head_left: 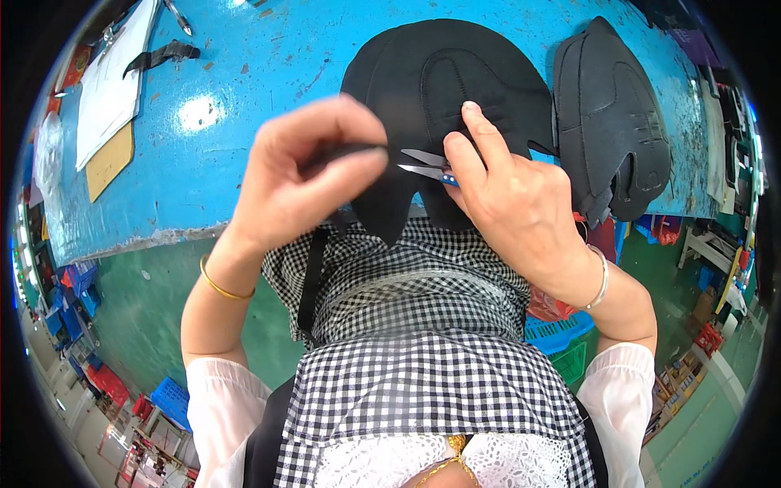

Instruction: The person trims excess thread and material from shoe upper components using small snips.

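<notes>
A rounded black stitched fabric piece (390, 89) lies at the table's front edge, its pointed lower flaps hanging toward my lap. My right hand (521, 203) rests on it, fingers closed around small thread snips (429, 163). Their blue handle is mostly under the palm, and the two metal blades point left, spread apart. My left hand (313, 171), slightly blurred, is held over the piece's left edge with thumb and fingers curled together. Something dark shows between them, too unclear to name. The blade tips are close to these fingertips, with a small gap.
A second black stitched piece (614, 114) lies to the right on the blue table (244, 65). At the far left are white papers (118, 81), brown card (110, 163), a black strap (163, 57) and a pen (179, 18). Blue and green baskets (561, 333) stand below.
</notes>
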### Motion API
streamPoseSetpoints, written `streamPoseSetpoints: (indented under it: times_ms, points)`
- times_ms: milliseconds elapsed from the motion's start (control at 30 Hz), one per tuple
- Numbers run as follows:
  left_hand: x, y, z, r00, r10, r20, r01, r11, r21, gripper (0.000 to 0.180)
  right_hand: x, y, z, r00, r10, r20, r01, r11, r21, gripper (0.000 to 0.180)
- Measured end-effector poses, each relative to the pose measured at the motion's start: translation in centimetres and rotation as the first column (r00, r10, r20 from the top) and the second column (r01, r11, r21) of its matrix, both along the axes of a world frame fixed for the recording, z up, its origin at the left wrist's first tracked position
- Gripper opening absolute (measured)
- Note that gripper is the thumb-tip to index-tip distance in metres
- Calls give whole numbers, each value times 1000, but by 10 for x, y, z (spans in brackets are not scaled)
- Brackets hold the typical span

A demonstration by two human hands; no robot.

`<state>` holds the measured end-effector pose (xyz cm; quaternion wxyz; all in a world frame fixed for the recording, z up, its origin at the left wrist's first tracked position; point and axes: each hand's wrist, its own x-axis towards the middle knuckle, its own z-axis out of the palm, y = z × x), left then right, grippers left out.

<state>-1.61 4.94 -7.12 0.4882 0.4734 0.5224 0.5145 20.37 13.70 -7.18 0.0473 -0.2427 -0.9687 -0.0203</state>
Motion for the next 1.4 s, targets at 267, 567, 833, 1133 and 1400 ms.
streamPoseSetpoints:
  times_ms: [267, 567, 833, 1133, 1400]
  points:
    - [10, -16, -29, 920, -74, -385, 164, 965, 205, 7, 33, 70, 40, 585, -695, -419, 35, 537, -843, 18]
    - [13, -13, -23, 922, -89, -376, 167, 969, 181, 9, 174, 98, 50, 351, -741, -572, 272, 666, -695, 18]
    - [13, -12, -32, 914, -42, -404, 135, 970, 203, 10, 88, 43, 21, 943, -313, -110, 314, 949, -12, 70]
    - [14, -18, -30, 940, -45, -337, 94, 987, 129, 12, 129, 68, 25, 885, -442, -145, 418, 893, -166, 66]
    - [-21, -19, 21, 996, 7, -89, -30, 967, -254, 14, 118, 46, 32, 809, -516, -280, 390, 829, -400, 38]
